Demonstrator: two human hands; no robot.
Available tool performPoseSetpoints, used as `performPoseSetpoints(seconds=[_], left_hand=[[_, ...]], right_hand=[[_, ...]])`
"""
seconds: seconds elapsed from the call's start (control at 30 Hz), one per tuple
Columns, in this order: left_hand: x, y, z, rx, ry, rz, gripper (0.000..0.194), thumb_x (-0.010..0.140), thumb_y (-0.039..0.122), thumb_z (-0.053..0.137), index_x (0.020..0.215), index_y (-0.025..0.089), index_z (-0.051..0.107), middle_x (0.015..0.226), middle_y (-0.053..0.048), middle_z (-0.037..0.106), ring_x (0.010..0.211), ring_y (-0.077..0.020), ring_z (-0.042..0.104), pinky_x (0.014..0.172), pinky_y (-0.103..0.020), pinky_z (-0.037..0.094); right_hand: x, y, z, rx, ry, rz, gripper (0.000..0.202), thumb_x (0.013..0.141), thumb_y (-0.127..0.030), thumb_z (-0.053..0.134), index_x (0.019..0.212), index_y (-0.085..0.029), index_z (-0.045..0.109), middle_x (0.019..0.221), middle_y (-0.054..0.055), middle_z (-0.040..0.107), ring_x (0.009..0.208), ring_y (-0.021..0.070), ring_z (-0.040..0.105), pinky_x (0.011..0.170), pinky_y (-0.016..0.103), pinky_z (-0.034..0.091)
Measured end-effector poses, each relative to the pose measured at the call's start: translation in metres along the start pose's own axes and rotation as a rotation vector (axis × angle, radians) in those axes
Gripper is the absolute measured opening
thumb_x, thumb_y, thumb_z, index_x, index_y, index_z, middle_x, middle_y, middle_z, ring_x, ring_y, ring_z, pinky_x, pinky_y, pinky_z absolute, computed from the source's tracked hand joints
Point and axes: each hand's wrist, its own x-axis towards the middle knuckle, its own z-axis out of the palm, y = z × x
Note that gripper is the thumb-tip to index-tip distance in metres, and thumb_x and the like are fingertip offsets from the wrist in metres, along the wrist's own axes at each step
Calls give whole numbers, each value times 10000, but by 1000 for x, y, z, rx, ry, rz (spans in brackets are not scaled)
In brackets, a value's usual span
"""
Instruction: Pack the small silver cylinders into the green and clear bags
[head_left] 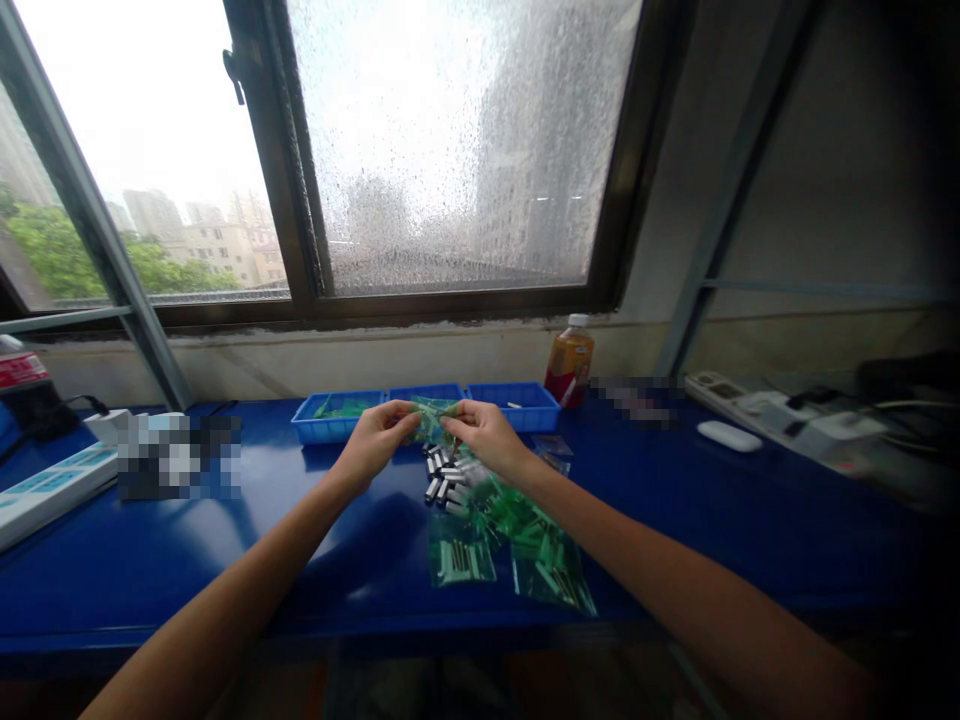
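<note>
Between my two hands is a small green-tinted plastic bag (432, 418), pinched at both sides. My left hand (381, 437) grips its left edge with thumb and fingertips. On the other side my right hand (486, 432) has its fingers closed on the right edge. What the bag contains is too blurred to tell. Below it on the table lie several black-and-white cylindrical pieces (444, 478). Nearer me is a pile of green bags (517, 515), and a filled bag (461, 560) with white and dark sticks in it lies flat at the front.
Blue trays (330, 431) stand in a row along the back of the blue table (315, 560), by the window. A drink bottle (570, 362) is right of them. Power strips (60, 490) lie at the left and right, with a white case (729, 436) on the right.
</note>
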Motion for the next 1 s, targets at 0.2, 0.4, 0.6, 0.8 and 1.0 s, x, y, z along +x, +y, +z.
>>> performPoseSetpoints(seconds=[0.2,0.4,0.6,0.8,1.0], left_hand=[[1,-2,-2,112,-8,-51,354,743,491,569,697,140,576,496,41,472,449,-85,429,465,-212,304],[3,-6,-5,146,54,-199,500,713,620,516,726,130,615,633,-17,573,473,-87,422,446,-211,297],[2,-2,-6,-189,-128,-435,611,727,673,426,838,111,640,770,-66,613,544,-95,490,491,-211,360],[4,-7,-6,-120,21,-145,345,663,422,679,852,153,574,679,17,556,564,-81,503,521,-192,380],[1,-8,-3,342,65,262,164,768,332,579,847,189,571,822,-30,587,697,-136,558,593,-243,437]], right_hand=[[3,5,0,-25,38,-33,187,718,-324,599,755,-144,568,642,1,586,547,101,509,503,231,400],[-1,3,-4,-496,143,-313,134,805,-279,521,809,-169,596,740,43,620,699,157,560,671,301,438],[-9,-7,-6,-848,165,-653,187,853,-216,463,900,-200,643,836,70,579,857,191,512,800,335,414],[-8,-2,-2,-898,190,-578,253,791,-128,486,945,-217,667,913,83,512,918,210,463,839,364,402],[-1,-1,-2,-489,79,-118,352,834,-426,459,737,-143,644,727,45,556,737,157,523,687,299,421]])
